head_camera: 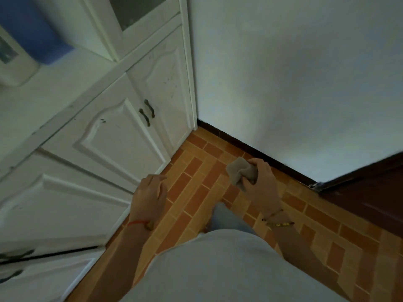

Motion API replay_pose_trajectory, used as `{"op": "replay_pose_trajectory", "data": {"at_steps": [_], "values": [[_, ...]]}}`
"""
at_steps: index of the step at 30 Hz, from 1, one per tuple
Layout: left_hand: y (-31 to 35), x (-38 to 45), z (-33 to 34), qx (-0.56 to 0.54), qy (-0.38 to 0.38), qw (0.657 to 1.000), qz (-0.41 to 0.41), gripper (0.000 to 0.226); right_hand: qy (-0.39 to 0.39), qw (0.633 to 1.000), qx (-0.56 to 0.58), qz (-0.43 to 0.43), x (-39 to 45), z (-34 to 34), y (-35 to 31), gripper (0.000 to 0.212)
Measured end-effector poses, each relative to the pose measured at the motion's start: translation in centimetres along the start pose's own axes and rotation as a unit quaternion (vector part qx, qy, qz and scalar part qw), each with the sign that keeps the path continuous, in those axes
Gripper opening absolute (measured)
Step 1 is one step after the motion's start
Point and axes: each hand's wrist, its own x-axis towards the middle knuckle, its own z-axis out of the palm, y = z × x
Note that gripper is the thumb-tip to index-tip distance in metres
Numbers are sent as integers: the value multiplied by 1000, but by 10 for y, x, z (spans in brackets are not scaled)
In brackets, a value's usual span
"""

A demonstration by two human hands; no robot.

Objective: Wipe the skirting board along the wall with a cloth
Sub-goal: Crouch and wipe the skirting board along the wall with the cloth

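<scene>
right hand (pixel 260 182) pinches bunched cloth (pixel 241 172) above the floor (pixel 196 192), near the skirting (pixel 250 149), not touching (pre-wipe, likely). left hand (pixel 148 192) loosely spread, empty, probably for balance.

cloth (pixel 241 172) partly hidden in right hand (pixel 262 184); skirting board (pixel 257 152) far end behind hand, both forearms cut by bottom edge, blue thing (pixel 35 29) top left blurred

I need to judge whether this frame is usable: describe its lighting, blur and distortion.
Head view: dim, flat indoor light with a greenish cast; soft shadows on the wall; the dark skirting board shows little detail. Wide-angle bending curves the white cabinet lines. Edges smear, worst at upper left; the right hand gripping the cloth and the empty left hand look soft.
</scene>
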Motion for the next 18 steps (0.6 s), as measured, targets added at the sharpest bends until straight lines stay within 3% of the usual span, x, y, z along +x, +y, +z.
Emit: {"op": "replay_pose_trajectory", "data": {"at_steps": [5,9,18], "values": [[-6,91,12,-16,-18,1000,0,22,11,1000,2,18,74,22,6,39],[-3,170,17,-10,-35,999,14,34,23,999,27,21,151,28,0,38],[12,328,23,-23,-26,998,45,23,37,999,11,-9,304,37,-21,35]]}}
